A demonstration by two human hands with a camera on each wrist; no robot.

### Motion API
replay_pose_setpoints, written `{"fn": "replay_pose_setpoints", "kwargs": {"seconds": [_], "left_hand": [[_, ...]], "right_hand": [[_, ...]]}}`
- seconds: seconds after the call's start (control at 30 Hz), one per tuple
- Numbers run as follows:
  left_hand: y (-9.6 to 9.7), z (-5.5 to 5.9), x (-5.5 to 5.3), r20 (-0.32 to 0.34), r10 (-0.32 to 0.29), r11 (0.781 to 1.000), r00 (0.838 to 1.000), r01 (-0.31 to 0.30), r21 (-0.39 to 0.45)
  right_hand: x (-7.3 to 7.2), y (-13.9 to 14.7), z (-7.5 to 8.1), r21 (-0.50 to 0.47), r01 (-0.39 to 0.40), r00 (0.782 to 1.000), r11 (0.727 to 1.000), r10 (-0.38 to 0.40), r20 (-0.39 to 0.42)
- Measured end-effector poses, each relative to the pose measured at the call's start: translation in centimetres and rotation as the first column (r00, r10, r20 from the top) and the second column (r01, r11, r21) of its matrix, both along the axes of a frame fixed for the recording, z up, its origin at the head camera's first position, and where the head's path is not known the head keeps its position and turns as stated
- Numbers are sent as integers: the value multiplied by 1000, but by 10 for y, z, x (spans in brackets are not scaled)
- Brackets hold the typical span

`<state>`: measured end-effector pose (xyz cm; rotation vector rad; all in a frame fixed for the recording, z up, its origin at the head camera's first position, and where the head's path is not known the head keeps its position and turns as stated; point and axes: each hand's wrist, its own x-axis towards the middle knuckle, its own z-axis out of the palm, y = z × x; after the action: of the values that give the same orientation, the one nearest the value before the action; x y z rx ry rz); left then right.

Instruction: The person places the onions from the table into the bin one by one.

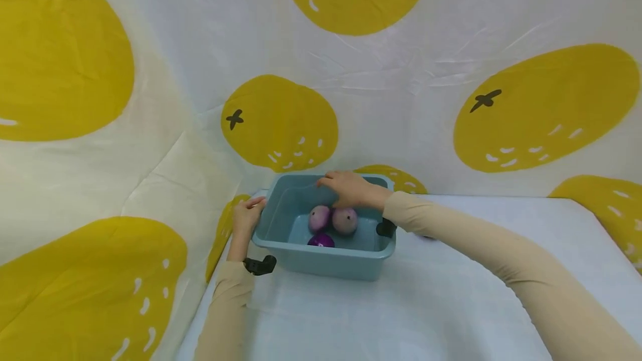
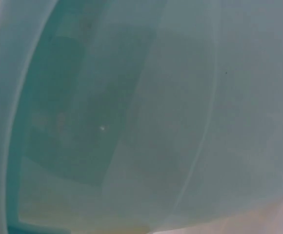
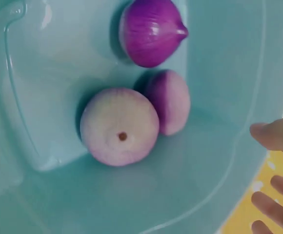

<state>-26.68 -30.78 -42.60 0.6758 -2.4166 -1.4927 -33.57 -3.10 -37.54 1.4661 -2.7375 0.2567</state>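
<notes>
A blue-green plastic basin (image 1: 326,263) holds three purple onions. Two are paler, one onion (image 1: 319,218) lying against another onion (image 1: 345,220). The third, a glossy deep-purple onion (image 3: 152,32), lies nearer the basin's front wall. My left hand (image 1: 248,216) grips the basin's left rim with its fingertips; the left wrist view has only the basin wall (image 2: 180,97). Over the back right of the basin, my right hand (image 1: 353,189) reaches in from the right with fingers apart, holding nothing. Its thumb (image 3: 273,135) and fingers show at the right wrist view's edge.
The basin stands on a white-covered table (image 1: 451,305), close to a backdrop cloth (image 1: 396,110) printed with large yellow fruit. A small dark purple thing (image 1: 428,237) shows on the table right of the basin, mostly hidden by my right sleeve.
</notes>
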Motion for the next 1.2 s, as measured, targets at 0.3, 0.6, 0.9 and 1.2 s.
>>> {"fn": "replay_pose_setpoints", "kwargs": {"seconds": [0.3,0.6,0.9,1.2], "left_hand": [[2,2,0,1,-7,1000,1000,7,-26],[3,3,-1,4,-1,999,1000,1,-54],[5,5,3,2,24,999,1000,-24,-43],[8,5,4,-4,24,998,1000,-24,-51]], "right_hand": [[13,47,21,-186,56,995,981,-69,-65],[18,108,14,-329,113,979,938,-161,-125],[27,161,-4,-377,202,959,904,-261,-112],[41,207,-34,-401,324,931,857,-365,-27]]}}
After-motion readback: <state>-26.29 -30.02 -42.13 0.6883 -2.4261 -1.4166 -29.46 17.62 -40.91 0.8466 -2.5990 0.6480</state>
